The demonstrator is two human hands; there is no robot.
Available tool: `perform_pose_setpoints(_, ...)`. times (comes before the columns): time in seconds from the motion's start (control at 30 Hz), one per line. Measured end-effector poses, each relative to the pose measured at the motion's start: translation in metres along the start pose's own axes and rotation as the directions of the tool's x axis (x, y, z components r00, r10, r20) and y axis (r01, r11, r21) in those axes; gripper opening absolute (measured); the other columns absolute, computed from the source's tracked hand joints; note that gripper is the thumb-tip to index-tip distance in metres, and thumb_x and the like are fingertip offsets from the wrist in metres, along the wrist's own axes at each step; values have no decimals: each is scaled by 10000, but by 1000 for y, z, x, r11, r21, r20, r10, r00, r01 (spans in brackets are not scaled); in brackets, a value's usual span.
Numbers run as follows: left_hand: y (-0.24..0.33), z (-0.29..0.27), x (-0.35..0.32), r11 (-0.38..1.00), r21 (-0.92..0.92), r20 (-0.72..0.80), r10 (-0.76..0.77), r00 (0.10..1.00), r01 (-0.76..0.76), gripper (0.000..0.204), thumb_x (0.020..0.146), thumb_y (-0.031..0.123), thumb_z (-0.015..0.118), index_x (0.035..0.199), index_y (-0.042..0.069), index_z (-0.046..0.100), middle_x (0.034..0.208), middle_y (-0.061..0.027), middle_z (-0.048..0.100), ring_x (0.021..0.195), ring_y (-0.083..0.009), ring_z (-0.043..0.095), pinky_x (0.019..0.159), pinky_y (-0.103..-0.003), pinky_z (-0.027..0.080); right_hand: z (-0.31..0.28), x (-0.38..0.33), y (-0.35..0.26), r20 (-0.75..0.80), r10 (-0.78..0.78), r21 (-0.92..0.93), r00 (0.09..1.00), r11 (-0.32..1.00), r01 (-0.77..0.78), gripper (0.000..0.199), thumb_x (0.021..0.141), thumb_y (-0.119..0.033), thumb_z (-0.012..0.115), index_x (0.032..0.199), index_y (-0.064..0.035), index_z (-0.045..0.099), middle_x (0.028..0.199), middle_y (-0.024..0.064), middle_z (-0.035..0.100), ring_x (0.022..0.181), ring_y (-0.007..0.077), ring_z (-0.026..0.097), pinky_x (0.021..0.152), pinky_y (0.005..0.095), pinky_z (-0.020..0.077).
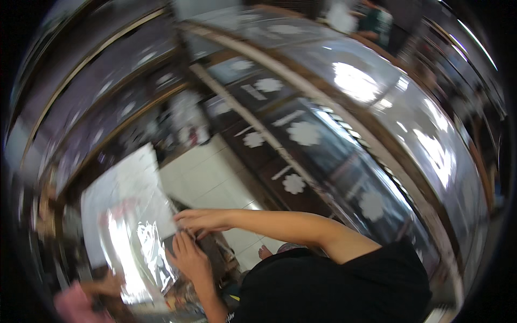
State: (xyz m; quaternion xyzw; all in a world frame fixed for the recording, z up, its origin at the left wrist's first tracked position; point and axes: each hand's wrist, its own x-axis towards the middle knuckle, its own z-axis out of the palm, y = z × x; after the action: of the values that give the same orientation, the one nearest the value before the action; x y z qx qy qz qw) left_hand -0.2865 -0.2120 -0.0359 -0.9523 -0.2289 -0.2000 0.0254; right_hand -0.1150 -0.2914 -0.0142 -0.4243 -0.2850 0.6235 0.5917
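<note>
A white sheet (116,185) lies at the left, with a shiny clear plastic film (145,253) over its near part. At the right edge of the film, my right hand (204,220) has its fingers closed and bent at the film's border. Just below it, my left hand (189,261) rests with fingers stretched out toward that same edge, touching the film. The two hands almost meet, and blur hides the exact contact of the fingertips.
Another person's hand (112,283) with a pink sleeve (78,302) is at the film's lower left. Racks with dark panels bearing white flower shapes (304,133) stand to the right. Tiled floor (202,169) lies between. A person in dark green (377,24) is far off.
</note>
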Motion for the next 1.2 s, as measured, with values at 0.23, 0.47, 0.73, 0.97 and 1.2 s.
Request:
perform_pose_setpoints(0.23, 92, -33, -5, 953, -133, 0, 275, 961, -272, 497, 948, 117, 504, 1430, 5, 465, 1455, -165, 494, 1350, -328, 440, 1164, -624, 186, -29, -28, -37, -324, -180, -665, 929, 742, -88, 267, 789, -129, 611, 1013, -22, 710, 881, 138, 708, 819, 232, 679, 662, 355, 539)
perform_pose_setpoints(0.47, 164, -105, -38, 833, -330, -247, 378, 892, -444, 586, 905, 187, 617, 1418, -42, 451, 1482, -288, 398, 1386, -438, 363, 1166, -625, 181, -11, -85, -106, -133, -173, -966, 976, -199, -166, 239, 704, -96, 655, 907, -40, 765, 921, 167, 739, 832, 309, 713, 720, 437, 560)
perform_pose_setpoints(0.73, 182, -183, -102, 532, -516, -788, 11, 615, -671, 401, 987, 197, 544, 1306, -46, 539, 1417, -255, 468, 1332, -397, 440, 1139, -531, 304, 137, -307, -243, -351, -149, -842, 924, -380, -382, 326, 882, -270, 613, 1072, -40, 742, 1095, 146, 725, 991, 297, 687, 830, 449, 535)
perform_pose_setpoints(0.97, 179, -168, -144, 455, -705, -652, -111, 750, -545, 389, 998, 217, 490, 1287, -39, 544, 1376, -233, 482, 1323, -374, 441, 1110, -534, 340, 223, -615, -241, -684, -434, -672, 586, 64, -738, 223, 955, -174, 542, 1074, -6, 626, 992, 115, 679, 893, 205, 668, 814, 359, 536)
perform_pose_setpoints(1.2, 222, -64, -189, 503, -809, -250, 173, 953, -304, 267, 927, 52, 560, 1172, -49, 593, 1264, -221, 534, 1184, -360, 523, 1031, -477, 408, 210, -810, -171, -827, -561, -351, 23, 484, -801, 93, 838, -127, 586, 866, -67, 652, 805, 42, 644, 720, 145, 595, 657, 336, 503)
